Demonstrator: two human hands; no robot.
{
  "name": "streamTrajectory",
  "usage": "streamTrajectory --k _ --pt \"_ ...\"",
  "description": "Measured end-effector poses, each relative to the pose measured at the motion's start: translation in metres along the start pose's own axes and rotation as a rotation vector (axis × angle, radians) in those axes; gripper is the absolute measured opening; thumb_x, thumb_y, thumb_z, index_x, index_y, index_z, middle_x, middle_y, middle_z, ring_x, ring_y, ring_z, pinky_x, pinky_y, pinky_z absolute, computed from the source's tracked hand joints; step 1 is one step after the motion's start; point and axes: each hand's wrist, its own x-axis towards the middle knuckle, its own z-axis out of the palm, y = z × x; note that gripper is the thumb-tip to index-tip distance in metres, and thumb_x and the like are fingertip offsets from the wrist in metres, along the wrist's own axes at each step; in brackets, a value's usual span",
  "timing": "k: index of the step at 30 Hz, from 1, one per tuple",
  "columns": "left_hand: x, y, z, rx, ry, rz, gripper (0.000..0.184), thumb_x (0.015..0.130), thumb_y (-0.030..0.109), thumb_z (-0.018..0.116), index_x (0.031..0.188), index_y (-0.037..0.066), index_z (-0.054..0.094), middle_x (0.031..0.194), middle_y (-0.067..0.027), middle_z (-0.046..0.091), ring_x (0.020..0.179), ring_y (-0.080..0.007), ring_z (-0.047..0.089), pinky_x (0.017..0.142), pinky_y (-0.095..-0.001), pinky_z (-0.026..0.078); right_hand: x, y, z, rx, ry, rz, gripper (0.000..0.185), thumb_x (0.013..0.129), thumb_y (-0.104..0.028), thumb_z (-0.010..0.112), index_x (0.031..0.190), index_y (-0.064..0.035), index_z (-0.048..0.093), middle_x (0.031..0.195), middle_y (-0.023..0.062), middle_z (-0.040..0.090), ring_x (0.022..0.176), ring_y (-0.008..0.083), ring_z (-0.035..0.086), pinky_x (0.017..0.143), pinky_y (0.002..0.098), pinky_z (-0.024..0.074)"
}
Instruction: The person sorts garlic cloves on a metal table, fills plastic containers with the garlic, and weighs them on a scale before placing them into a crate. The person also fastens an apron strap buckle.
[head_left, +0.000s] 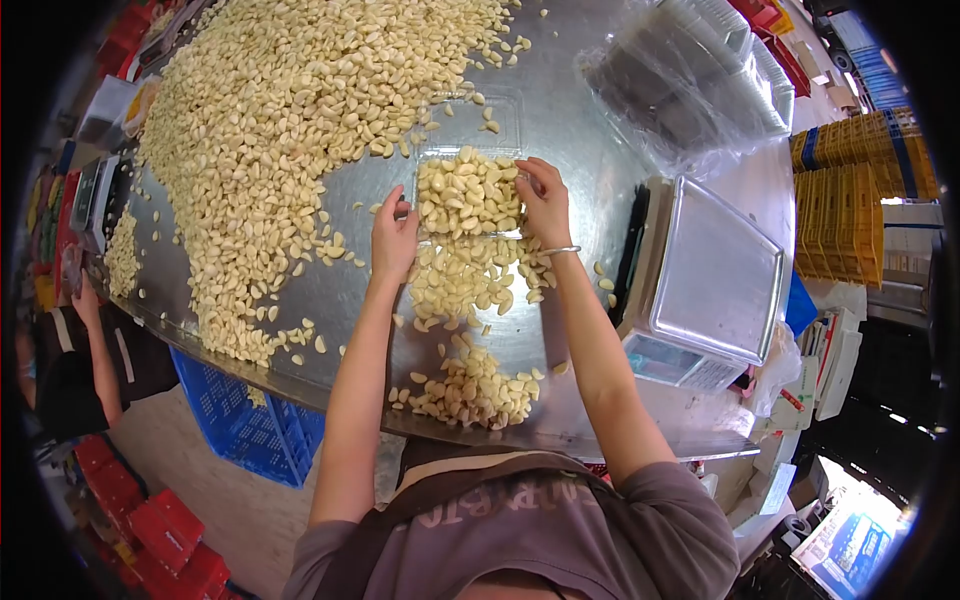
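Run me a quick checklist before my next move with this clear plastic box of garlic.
1. Clear rectangular plastic box filled with pale garlic cloves: ok, heaped.
2. Bare right hand at the box's right edge: ok.
3. Bare left hand touching the left edge: cannot tell; it is close beside.
4. Clear plastic lid shut: not ok, it lies open beyond the box.
5. Square silver metal pan of the pale boxy scale bare: ok.
6. Scale reading: cannot tell, not legible.

Yellow crates [838, 225] to my right, a blue crate [240, 415] to my left.
Red boxes [165, 530] lie at lower left, beside the pale floor [250, 515]. At far left I make out another person [80, 370] in dark clothes. At lower right I see a blue-and-white panel [850, 550], its print too blurred to read.
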Motion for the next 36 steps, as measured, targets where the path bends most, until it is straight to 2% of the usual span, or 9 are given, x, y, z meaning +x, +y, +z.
streamTrajectory --k 3,8,14,16,21,23,26,30,36 --pt "-0.006 0.003 0.002 -0.005 0.039 0.053 0.044 0.087 0.009 0.059 0.129 0.004 0.049 0.109 -0.0118 0.054 0.083 -0.0174 0.059 0.076 -0.028 0.049 0.005 -0.005 0.002 -0.205 -0.006 -0.131 0.018 0.078 -0.008 0.068 0.096 -0.0052 0.065 0.12 0.0138 0.051 0.104 0.0267 0.051 0.084 0.0336 0.0464" --pt "-0.031 0.023 -0.001 0.02 0.158 0.298 0.032 0.091 0.012 0.057 0.121 0.001 0.055 0.109 -0.01 0.057 0.083 -0.0145 0.06 0.073 -0.0258 0.05 -0.007 -0.036 0.003 -0.073 -0.024 -0.059 0.012 0.076 -0.01 0.07 0.085 -0.0043 0.064 0.121 0.0131 0.051 0.109 0.0287 0.049 0.091 0.0357 0.0426" --pt "-0.086 0.06 -0.017 -0.492 -0.13 0.027 0.029 0.099 0.019 0.046 0.113 -0.003 0.057 0.092 -0.0069 0.061 0.073 -0.0111 0.06 0.066 -0.0231 0.051 -0.085 -0.109 0.037 0.06 -0.371 -0.181 0.012 0.079 -0.009 0.069 0.088 -0.0028 0.064 0.117 0.0129 0.053 0.111 0.0279 0.05 0.094 0.0362 0.0421" --pt "-0.111 0.055 -0.043 -0.503 0.017 -0.057 0.025 0.098 0.017 0.047 0.108 -0.002 0.058 0.088 -0.0073 0.061 0.069 -0.0094 0.058 0.062 -0.021 0.05 -0.107 -0.122 0.04 0.107 -0.503 -0.196 0.018 0.078 -0.005 0.069 0.096 -0.0036 0.065 0.12 0.0107 0.054 0.111 0.0228 0.052 0.093 0.0328 0.043" --pt "-0.173 -0.004 -0.169 -1.199 0.01 -0.089 0.021 0.095 0.014 0.05 0.111 0.001 0.053 0.098 -0.0131 0.059 0.076 -0.0105 0.058 0.063 -0.0184 0.052 -0.125 -0.083 0.013 -0.048 -0.352 -0.113 0.017 0.079 -0.004 0.065 0.096 -0.0007 0.065 0.108 0.0138 0.059 0.1 0.0255 0.057 0.085 0.0332 0.0473" --pt "-0.2 -0.031 -0.227 -1.079 0.265 -0.049 0.023 0.096 0.015 0.05 0.113 0.0 0.052 0.102 -0.0137 0.059 0.079 -0.0112 0.059 0.066 -0.018 0.054 -0.122 -0.063 -0.01 -0.208 -0.259 -0.072 0.016 0.078 -0.004 0.063 0.093 0.0003 0.065 0.098 0.0138 0.061 0.085 0.0288 0.059 0.077 0.0332 0.048" --pt "-0.236 -0.091 -0.324 -0.811 0.564 -0.043 0.031 0.097 0.022 0.05 0.115 -0.003 0.052 0.104 -0.0123 0.06 0.089 -0.0118 0.06 0.079 -0.0218 0.054 -0.124 -0.048 -0.024 -0.482 -0.265 -0.182 0.025 0.078 -0.011 0.066 0.102 -0.0043 0.063 0.102 0.0146 0.059 0.095 0.0299 0.054 0.081 0.0364 0.0447" --pt "-0.26 -0.152 -0.376 -0.326 1.202 -0.491 0.035 0.095 0.022 0.054 0.125 0.004 0.052 0.118 -0.0114 0.056 0.107 -0.0219 0.056 0.092 -0.0347 0.047 -0.137 -0.051 0.005 -0.603 -0.212 -0.414 0.035 0.079 -0.025 0.067 0.11 -0.0105 0.059 0.11 0.0167 0.054 0.1 0.0308 0.05 0.083 0.0391 0.0415" --pt "-0.222 -0.114 -0.312 -0.14 0.908 -0.204 0.031 0.095 0.021 0.053 0.122 0.005 0.055 0.119 -0.008 0.055 0.103 -0.0182 0.055 0.087 -0.0312 0.047 -0.161 -0.04 0.028 -0.825 -0.44 -0.516 0.03 0.081 -0.033 0.065 0.102 -0.014 0.056 0.097 0.0092 0.053 0.086 0.0253 0.051 0.072 0.0362 0.0417"
